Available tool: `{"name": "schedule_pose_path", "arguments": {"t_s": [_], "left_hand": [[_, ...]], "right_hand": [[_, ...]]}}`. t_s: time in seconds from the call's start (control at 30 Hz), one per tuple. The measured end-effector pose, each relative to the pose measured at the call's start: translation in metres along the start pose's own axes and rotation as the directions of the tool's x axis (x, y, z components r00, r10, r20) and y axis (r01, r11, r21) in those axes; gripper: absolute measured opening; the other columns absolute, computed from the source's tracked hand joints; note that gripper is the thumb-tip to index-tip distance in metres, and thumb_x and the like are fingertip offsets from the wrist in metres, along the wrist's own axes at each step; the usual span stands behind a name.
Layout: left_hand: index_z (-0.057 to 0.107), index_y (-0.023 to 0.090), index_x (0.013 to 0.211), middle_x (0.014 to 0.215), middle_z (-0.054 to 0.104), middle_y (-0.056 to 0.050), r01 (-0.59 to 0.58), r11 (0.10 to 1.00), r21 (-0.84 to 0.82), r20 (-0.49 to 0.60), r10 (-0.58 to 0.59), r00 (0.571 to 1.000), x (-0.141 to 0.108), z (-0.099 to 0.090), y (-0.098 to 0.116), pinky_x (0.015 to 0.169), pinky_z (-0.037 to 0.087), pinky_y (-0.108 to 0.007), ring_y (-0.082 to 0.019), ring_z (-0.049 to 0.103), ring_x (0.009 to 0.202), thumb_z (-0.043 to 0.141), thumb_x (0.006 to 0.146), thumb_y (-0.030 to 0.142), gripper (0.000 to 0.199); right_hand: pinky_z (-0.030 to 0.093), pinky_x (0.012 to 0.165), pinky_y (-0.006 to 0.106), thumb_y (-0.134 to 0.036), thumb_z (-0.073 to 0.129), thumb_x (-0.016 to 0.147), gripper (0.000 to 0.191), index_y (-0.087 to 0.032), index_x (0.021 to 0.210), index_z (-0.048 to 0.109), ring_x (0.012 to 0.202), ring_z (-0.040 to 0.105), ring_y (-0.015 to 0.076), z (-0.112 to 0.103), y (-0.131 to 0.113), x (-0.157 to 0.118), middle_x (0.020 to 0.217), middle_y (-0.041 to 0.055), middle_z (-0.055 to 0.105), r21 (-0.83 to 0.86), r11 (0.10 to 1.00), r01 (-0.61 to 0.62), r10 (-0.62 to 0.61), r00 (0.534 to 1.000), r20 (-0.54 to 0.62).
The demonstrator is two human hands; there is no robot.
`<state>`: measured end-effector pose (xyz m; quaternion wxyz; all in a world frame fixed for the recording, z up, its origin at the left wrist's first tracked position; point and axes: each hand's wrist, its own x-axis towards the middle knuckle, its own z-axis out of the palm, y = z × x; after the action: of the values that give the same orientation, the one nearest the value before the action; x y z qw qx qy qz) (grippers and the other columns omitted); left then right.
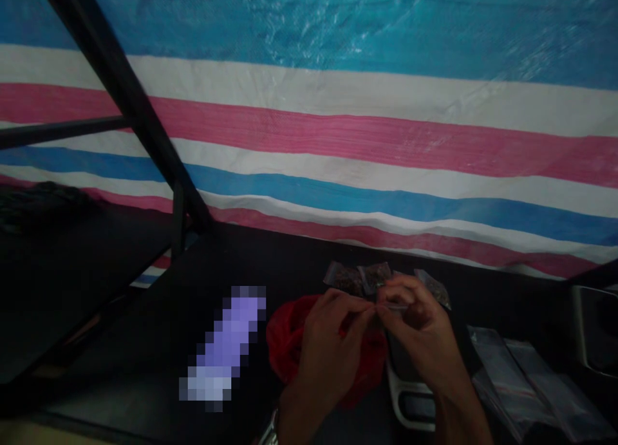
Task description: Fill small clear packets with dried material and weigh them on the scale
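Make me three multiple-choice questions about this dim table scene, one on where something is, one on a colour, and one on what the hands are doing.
1. Where does the red bag lie?
A. under the left hand
B. on the striped sheet
C. at the far right edge

2. Which colours stripe the sheet behind the table?
A. green and yellow
B. blue, white and pink
C. black and orange

3. How do the two hands stand?
A. flat on the table, apart
B. fingertips together, pinching a small clear packet
C. both out of sight

Answers:
1 A: the red bag shows beneath the left hand.
2 B: the striped sheet bears those bands.
3 B: the left hand and right hand meet at the small clear packet, above the dark table.
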<state>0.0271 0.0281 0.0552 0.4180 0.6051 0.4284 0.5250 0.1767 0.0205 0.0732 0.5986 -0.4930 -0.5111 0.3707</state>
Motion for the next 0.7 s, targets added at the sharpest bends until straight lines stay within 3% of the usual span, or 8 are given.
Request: {"name": "schedule_pose_path", "arguments": {"t_s": [0.17, 0.3, 0.37, 0.47, 0.6, 0.7], "left_hand": [[0.08, 0.024, 0.086, 0.087, 0.078, -0.002, 0.039, 0.996, -0.081, -0.129, -0.05, 0.99, -0.005, -0.004, -0.003, 0.074, 0.057, -0.026, -0.016, 0.072, 0.082, 0.065, 0.093, 0.021, 0.017], [0.079, 0.023, 0.091, 0.09, 0.079, -0.003, -0.022, 0.997, 0.069, -0.179, 0.034, 0.983, -0.009, -0.013, -0.011, 0.076, 0.059, -0.028, -0.018, 0.073, 0.085, 0.063, 0.097, 0.023, 0.017], [0.078, 0.024, 0.102, 0.101, 0.08, -0.004, -0.129, 0.966, 0.222, -0.164, 0.168, 0.972, -0.011, -0.022, -0.018, 0.085, 0.059, -0.032, -0.02, 0.073, 0.095, 0.059, 0.1, 0.023, 0.02], [0.076, 0.025, 0.11, 0.107, 0.079, -0.005, -0.221, 0.858, 0.463, -0.16, 0.326, 0.932, -0.016, -0.036, -0.029, 0.094, 0.057, -0.039, -0.022, 0.071, 0.101, 0.054, 0.102, 0.021, 0.024], [0.074, 0.026, 0.118, 0.125, 0.072, -0.009, -0.195, 0.706, 0.681, -0.041, 0.303, 0.952, -0.024, -0.055, -0.038, 0.099, 0.055, -0.051, -0.031, 0.065, 0.116, 0.064, 0.094, 0.025, 0.026], [0.072, 0.027, 0.123, 0.131, 0.069, -0.009, -0.197, 0.636, 0.746, 0.063, 0.227, 0.972, -0.027, -0.065, -0.042, 0.099, 0.056, -0.055, -0.034, 0.064, 0.118, 0.069, 0.089, 0.028, 0.034]], "right_hand": [[0.055, 0.066, 0.025, -0.027, 0.083, 0.08, 0.033, -0.026, 0.109, 0.067, 0.073, 0.07, 0.0165, 0.015, -0.001, -0.001, 0.081, -0.0017, 0.075, -0.006, 1.0, 0.003, -0.003, 0.999, 0.032], [0.056, 0.068, 0.026, -0.025, 0.085, 0.076, 0.028, -0.026, 0.099, 0.068, 0.071, 0.071, 0.0169, 0.028, 0.001, -0.001, 0.075, -0.0028, 0.074, -0.05, 0.997, 0.051, -0.053, 0.998, -0.034], [0.057, 0.071, 0.029, -0.028, 0.086, 0.074, 0.026, -0.025, 0.093, 0.068, 0.073, 0.071, 0.0182, 0.027, 0.003, 0.004, 0.075, -0.0017, 0.074, -0.099, 0.992, 0.078, -0.092, 0.984, -0.15], [0.058, 0.075, 0.034, -0.035, 0.084, 0.075, 0.025, -0.023, 0.089, 0.069, 0.077, 0.072, 0.021, 0.015, 0.009, 0.018, 0.081, 0.0024, 0.076, -0.185, 0.977, 0.101, -0.165, 0.913, -0.372], [0.058, 0.079, 0.039, -0.044, 0.082, 0.075, 0.03, -0.021, 0.089, 0.069, 0.081, 0.072, 0.0234, -0.008, 0.025, 0.037, 0.085, 0.0054, 0.075, -0.309, 0.945, 0.107, -0.256, 0.829, -0.497], [0.057, 0.083, 0.043, -0.047, 0.076, 0.079, 0.029, -0.021, 0.09, 0.071, 0.084, 0.072, 0.0261, -0.013, 0.032, 0.04, 0.088, 0.0078, 0.077, -0.415, 0.908, 0.058, -0.226, 0.901, -0.369]]}}
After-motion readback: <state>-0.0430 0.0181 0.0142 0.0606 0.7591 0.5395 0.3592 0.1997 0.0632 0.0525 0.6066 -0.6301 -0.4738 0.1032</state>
